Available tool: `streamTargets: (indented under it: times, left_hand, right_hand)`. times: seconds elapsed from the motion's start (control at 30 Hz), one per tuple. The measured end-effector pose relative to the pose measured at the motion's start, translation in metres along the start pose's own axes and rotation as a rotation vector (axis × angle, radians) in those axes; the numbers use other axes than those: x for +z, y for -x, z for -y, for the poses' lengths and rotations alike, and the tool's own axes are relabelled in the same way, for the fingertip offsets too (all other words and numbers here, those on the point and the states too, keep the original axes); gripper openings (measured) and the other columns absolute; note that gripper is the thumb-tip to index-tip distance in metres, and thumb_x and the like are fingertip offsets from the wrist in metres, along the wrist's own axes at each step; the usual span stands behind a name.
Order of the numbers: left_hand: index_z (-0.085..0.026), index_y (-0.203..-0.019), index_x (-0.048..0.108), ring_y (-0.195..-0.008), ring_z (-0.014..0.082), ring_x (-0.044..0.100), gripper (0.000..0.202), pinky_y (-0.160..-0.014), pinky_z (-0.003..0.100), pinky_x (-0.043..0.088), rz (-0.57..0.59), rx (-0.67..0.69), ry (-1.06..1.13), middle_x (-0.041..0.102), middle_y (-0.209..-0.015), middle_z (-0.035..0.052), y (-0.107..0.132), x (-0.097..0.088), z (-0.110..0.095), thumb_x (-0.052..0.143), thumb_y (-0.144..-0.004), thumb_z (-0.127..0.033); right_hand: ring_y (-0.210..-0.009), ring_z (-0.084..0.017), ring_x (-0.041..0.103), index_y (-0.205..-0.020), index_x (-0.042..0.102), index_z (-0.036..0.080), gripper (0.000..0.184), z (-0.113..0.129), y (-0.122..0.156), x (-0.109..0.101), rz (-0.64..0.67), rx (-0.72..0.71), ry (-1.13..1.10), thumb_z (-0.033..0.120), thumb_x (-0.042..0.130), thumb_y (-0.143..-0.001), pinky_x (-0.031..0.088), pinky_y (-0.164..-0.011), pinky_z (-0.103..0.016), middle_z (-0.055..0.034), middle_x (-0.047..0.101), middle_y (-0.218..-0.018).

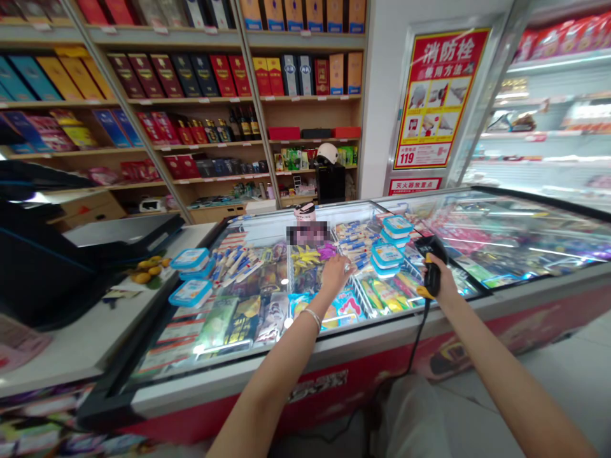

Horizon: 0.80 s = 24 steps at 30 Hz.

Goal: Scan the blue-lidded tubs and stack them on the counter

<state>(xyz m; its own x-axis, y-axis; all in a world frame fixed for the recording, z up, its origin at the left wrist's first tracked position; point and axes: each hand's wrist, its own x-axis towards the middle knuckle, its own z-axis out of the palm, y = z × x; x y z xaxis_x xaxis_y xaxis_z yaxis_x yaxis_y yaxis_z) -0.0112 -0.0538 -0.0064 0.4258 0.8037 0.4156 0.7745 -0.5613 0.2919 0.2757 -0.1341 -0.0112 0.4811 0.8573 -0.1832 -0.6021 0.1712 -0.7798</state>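
Observation:
My right hand point(442, 280) is closed around a black and yellow barcode scanner point(431, 262), held over the glass lid of a chest freezer point(267, 375); its cable hangs down the freezer's front. My left hand point(335, 272), a bracelet on its wrist, reaches out over the glass near a blue-lidded tub point(387, 254), its fingers curled downward. What the fingers touch or hold is hidden from me. Packaged ice creams fill the freezer under the glass.
More blue-lidded tubs point(191, 259) sit on the glass at left and right. A white counter point(71, 343) with a black till screen point(42, 261) and yellow fruit point(147, 267) is at left. Shelves of boxed goods point(191, 76) line the back wall. A refrigerated display point(548, 108) stands at right.

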Motion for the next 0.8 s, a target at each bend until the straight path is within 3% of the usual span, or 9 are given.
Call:
streamTargets:
  times: [0.13, 0.23, 0.37, 0.43, 0.53, 0.63, 0.8]
  left_hand:
    - [-0.019, -0.1, 0.064, -0.103, 0.022, 0.061, 0.018, -0.091, 0.033, 0.045, 0.031, 0.039, -0.066, 0.065, -0.106, 0.007, -0.001, -0.001, -0.006, 0.056, -0.09, -0.033]
    - [-0.015, -0.105, 0.063, -0.098, 0.0236, 0.064, 0.02, -0.085, 0.034, 0.048, 0.069, 0.076, -0.182, 0.065, -0.106, 0.0124, -0.002, 0.0, -0.014, 0.052, -0.092, -0.025]
    - [-0.009, -0.108, 0.06, -0.092, 0.0244, 0.067, 0.024, -0.078, 0.032, 0.05, 0.106, 0.088, -0.262, 0.067, -0.097, 0.0169, -0.003, -0.006, -0.02, 0.043, -0.091, -0.008]
    - [-0.01, -0.111, 0.058, -0.09, 0.0238, 0.068, 0.025, -0.076, 0.032, 0.051, 0.098, 0.058, -0.241, 0.068, -0.095, 0.016, -0.004, -0.018, -0.014, 0.041, -0.092, -0.009]
    - [-0.012, -0.111, 0.055, -0.09, 0.0221, 0.067, 0.023, -0.076, 0.031, 0.05, 0.024, -0.005, -0.181, 0.067, -0.1, 0.0144, -0.004, -0.05, 0.006, 0.039, -0.097, -0.02]
    - [-0.014, -0.106, 0.055, -0.096, 0.0209, 0.063, 0.023, -0.081, 0.03, 0.048, -0.13, -0.007, -0.214, 0.064, -0.103, 0.0137, 0.002, -0.088, 0.036, 0.035, -0.098, -0.021]
    - [-0.015, -0.107, 0.053, -0.094, 0.0213, 0.061, 0.026, -0.078, 0.029, 0.046, -0.365, -0.087, -0.339, 0.063, -0.1, 0.0116, 0.023, -0.135, 0.09, 0.032, -0.1, -0.028]
  right_hand:
    - [-0.039, -0.007, 0.052, -0.074, 0.059, 0.018, 0.022, -0.001, 0.009, 0.003, 0.009, 0.005, 0.025, 0.033, 0.074, -0.074, 0.044, -0.034, -0.013, 0.0053, 0.053, -0.051]
    - [-0.041, -0.008, 0.053, -0.075, 0.059, 0.018, 0.023, 0.0, 0.016, 0.006, 0.024, -0.005, 0.025, 0.034, 0.076, -0.072, 0.046, -0.035, -0.015, 0.0049, 0.054, -0.053]
    - [-0.042, -0.005, 0.052, -0.075, 0.058, 0.018, 0.026, 0.015, 0.026, 0.017, 0.026, -0.159, -0.052, 0.031, 0.079, -0.066, 0.046, -0.038, -0.012, 0.0055, 0.057, -0.06]
    - [-0.042, -0.004, 0.051, -0.075, 0.058, 0.018, 0.028, 0.03, 0.032, 0.027, 0.065, -0.22, -0.066, 0.032, 0.08, -0.064, 0.045, -0.038, -0.011, 0.0054, 0.057, -0.063]
    - [-0.042, -0.003, 0.05, -0.075, 0.057, 0.018, 0.029, 0.052, 0.045, 0.05, 0.163, -0.269, -0.062, 0.034, 0.079, -0.065, 0.044, -0.037, -0.011, 0.0049, 0.057, -0.064]
    - [-0.042, -0.004, 0.049, -0.073, 0.056, 0.019, 0.03, 0.059, 0.06, 0.083, 0.279, -0.273, -0.026, 0.036, 0.079, -0.066, 0.043, -0.036, -0.012, 0.0043, 0.055, -0.062]
    - [-0.043, -0.006, 0.05, -0.083, 0.062, 0.019, 0.031, 0.024, 0.075, 0.155, 0.398, -0.261, 0.056, 0.04, 0.078, -0.066, 0.041, -0.033, -0.016, 0.0002, 0.066, -0.072]
